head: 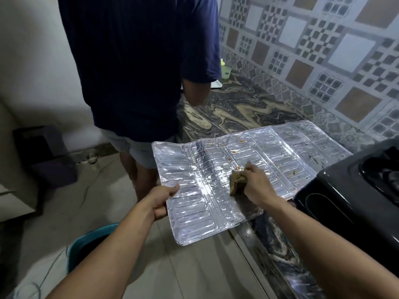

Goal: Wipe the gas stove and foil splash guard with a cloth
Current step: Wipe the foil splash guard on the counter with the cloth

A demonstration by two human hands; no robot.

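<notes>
- Left hand [163,198] pinching near edge of foil splash guard [216,169], steadying.
- Right hand [257,186] gripping cloth [237,182] mid-panel.
- Crumbs [293,172] farther right along long axis; right hand nearer.

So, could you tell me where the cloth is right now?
In the head view, the cloth is bunched in the right hand, on the foil splash guard left of the stove.
</notes>
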